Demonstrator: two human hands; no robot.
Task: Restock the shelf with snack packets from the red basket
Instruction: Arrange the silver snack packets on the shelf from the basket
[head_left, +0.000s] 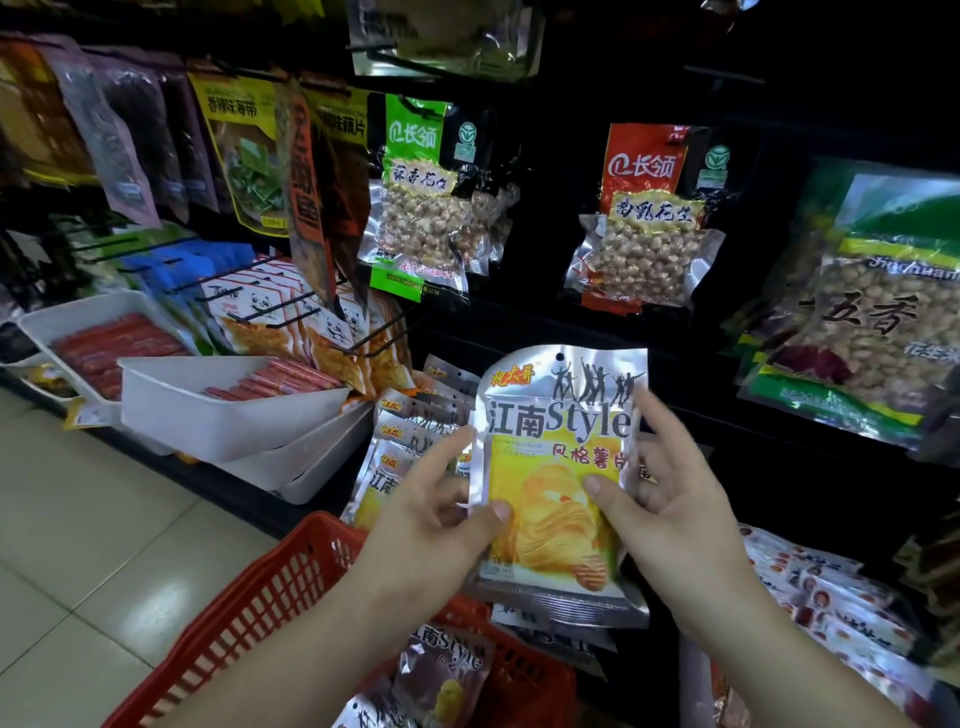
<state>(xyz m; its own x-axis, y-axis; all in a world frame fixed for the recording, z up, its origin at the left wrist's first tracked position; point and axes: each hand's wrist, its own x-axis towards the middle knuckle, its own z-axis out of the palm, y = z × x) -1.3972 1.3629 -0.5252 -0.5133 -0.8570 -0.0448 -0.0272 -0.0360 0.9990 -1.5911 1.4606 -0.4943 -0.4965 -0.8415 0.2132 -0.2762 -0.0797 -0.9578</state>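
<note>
both hands — left hand (441, 512) and right hand (670, 499) — pinch the foil chip packet (558, 467) by its side edges above the red basket (270, 597). looks light, slick, crushable — grip the seams.

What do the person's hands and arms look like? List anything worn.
The left hand and right hand are bare: no gloves, rings or watch show. Both forearms are bare as well, no sleeve in view. The fingernails are short and unpainted.
</note>
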